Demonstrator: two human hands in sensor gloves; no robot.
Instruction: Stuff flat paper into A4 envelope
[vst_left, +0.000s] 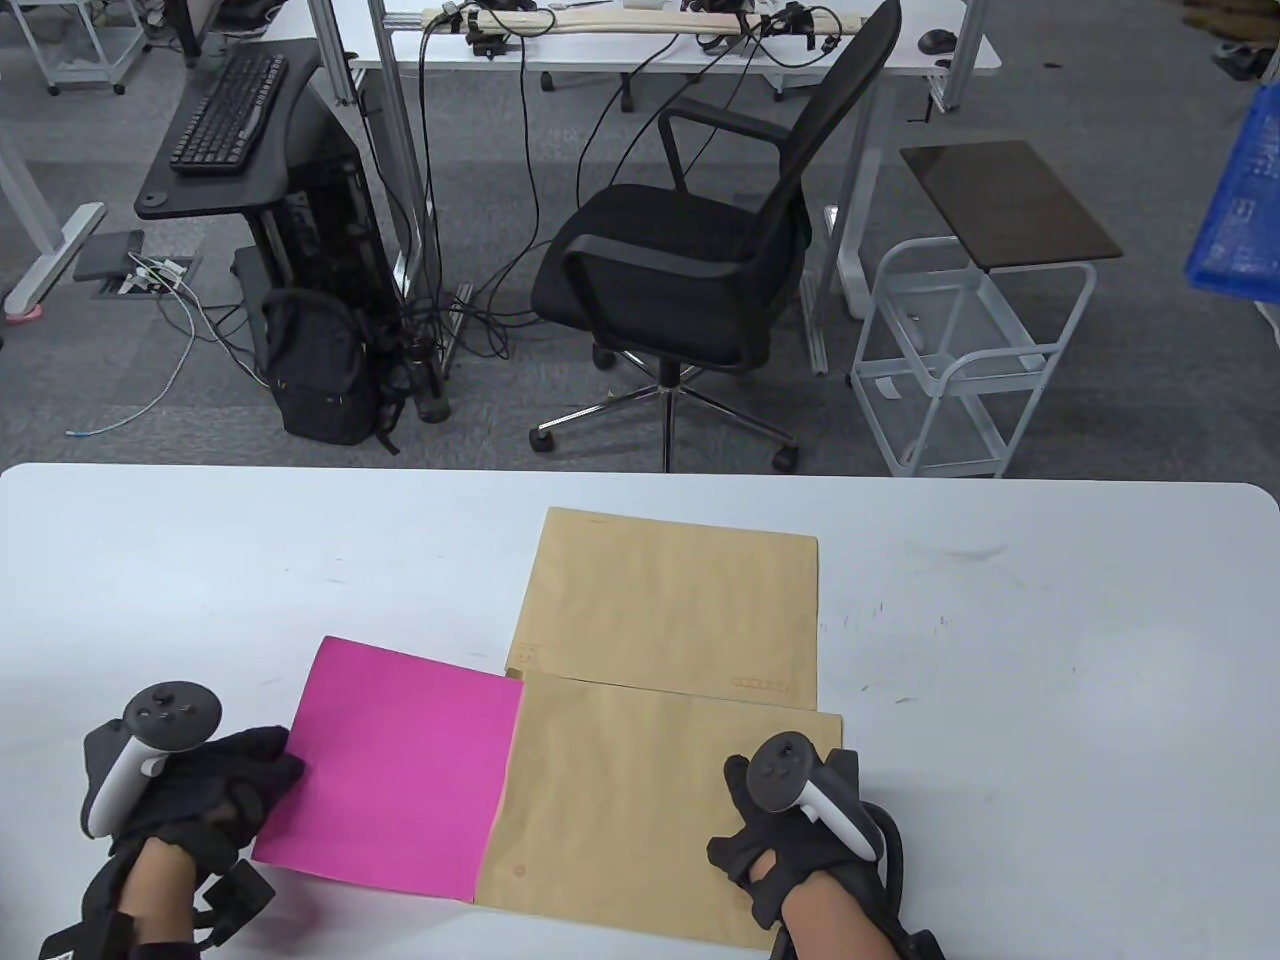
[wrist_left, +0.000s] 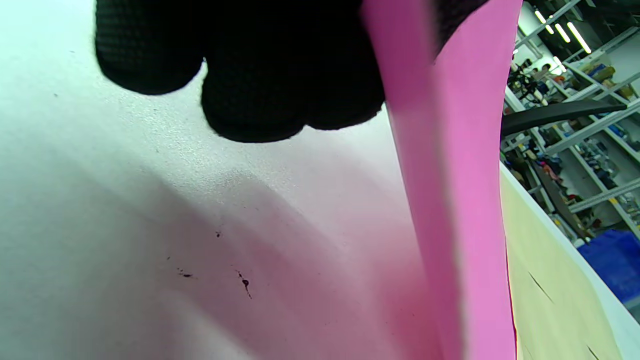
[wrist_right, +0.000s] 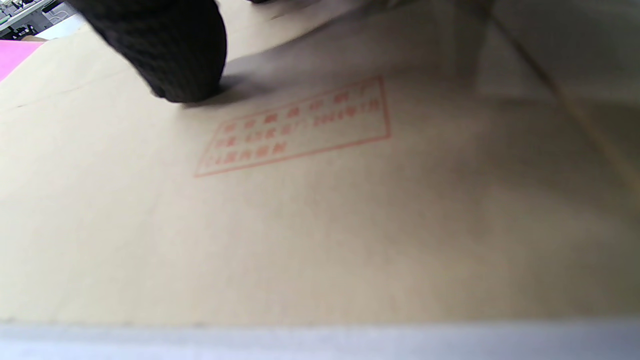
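Observation:
A pink paper sheet (vst_left: 395, 765) lies at the front left of the table, its right edge inside the open left end of a brown A4 envelope (vst_left: 620, 800). My left hand (vst_left: 215, 785) grips the sheet's left edge; in the left wrist view the pink sheet (wrist_left: 465, 200) rises off the table between my gloved fingers (wrist_left: 260, 75). My right hand (vst_left: 790, 820) rests flat on the envelope's right part and presses it down. In the right wrist view a fingertip (wrist_right: 170, 55) touches the envelope (wrist_right: 300, 225) beside a red printed box.
A second brown envelope (vst_left: 670, 610) lies behind the first, partly under it. The white table (vst_left: 1050, 650) runs wide to both sides. An office chair (vst_left: 690, 250) and a white cart (vst_left: 985, 340) stand beyond the far edge.

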